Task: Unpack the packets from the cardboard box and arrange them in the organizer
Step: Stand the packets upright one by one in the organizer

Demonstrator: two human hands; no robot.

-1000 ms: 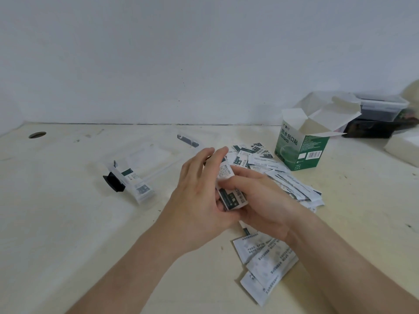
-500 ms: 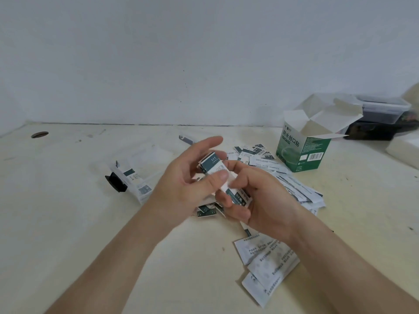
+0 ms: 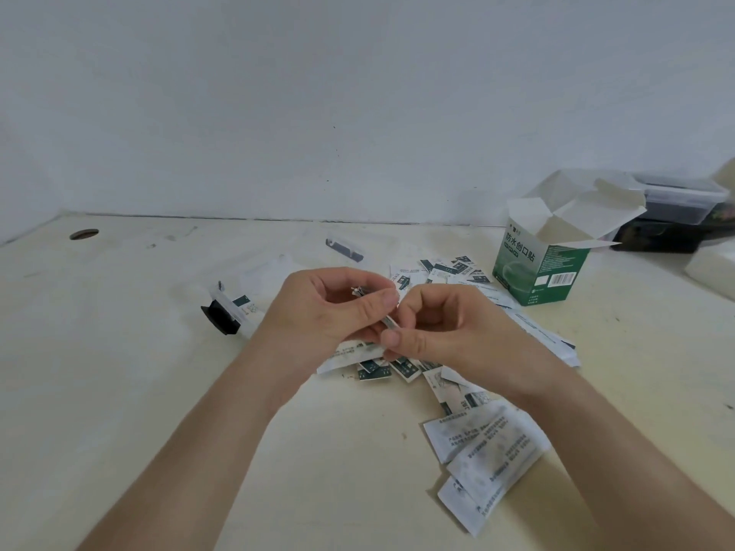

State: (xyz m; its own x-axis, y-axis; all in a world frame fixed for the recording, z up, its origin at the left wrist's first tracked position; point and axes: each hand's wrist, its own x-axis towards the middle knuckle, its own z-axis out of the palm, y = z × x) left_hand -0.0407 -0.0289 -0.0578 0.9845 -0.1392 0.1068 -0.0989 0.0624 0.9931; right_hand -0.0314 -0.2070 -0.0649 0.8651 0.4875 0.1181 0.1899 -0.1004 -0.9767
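Observation:
My left hand (image 3: 326, 312) and my right hand (image 3: 449, 332) meet at the middle of the table and together pinch a small stack of packets (image 3: 387, 322), seen edge-on between the fingers. Loose white-and-green packets (image 3: 489, 447) lie scattered under and to the right of my hands. The green and white cardboard box (image 3: 537, 268) stands open at the back right. The clear plastic organizer (image 3: 242, 308) lies to the left of my hands, open, with a few packets inside and a black clasp at its near corner.
A dark lidded container (image 3: 676, 208) sits behind the box against the wall, and a white block (image 3: 712, 268) lies at the far right. A round hole (image 3: 83, 234) is in the tabletop at the back left. The white wall runs along the back edge.
Both hands have turned the stack from face-up to edge-on and closed tighter around it. Several packets now lie on the table just below my hands.

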